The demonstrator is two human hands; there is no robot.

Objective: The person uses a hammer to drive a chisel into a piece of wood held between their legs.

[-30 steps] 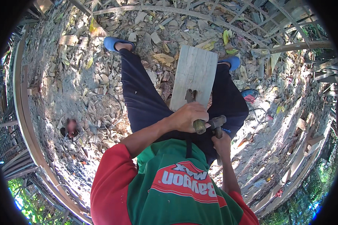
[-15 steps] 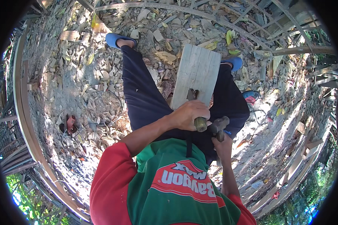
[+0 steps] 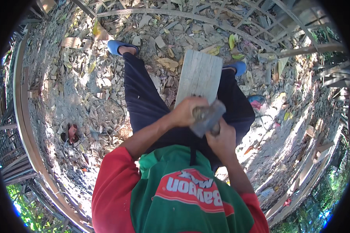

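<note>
A thick pale wooden board [image 3: 200, 73] with lengthwise cracks lies between my legs. My left hand [image 3: 184, 112] is closed round the stubby wooden handle [image 3: 199, 113] of a chisel at the board's near end. Its blade is mostly hidden under my fingers, with a small dark patch on the wood just beyond them. In my right hand [image 3: 224, 142], fingers wrapped round the grip, is a hammer. The hammer's grey metal head [image 3: 209, 121], blurred by motion, overlaps the end of the chisel handle; whether they touch I cannot tell.
Dry leaves and wood chips [image 3: 105, 77] cover the ground. My legs in dark trousers [image 3: 142, 89] flank the board, with blue clogs [image 3: 114, 47] on the feet. A reddish object [image 3: 72, 133] lies at left. Wooden rails [image 3: 21, 101] and lattice curve around.
My right hand has raised the hammer and brought it left, over the chisel handle. The left hand keeps its grip and sits slightly further left.
</note>
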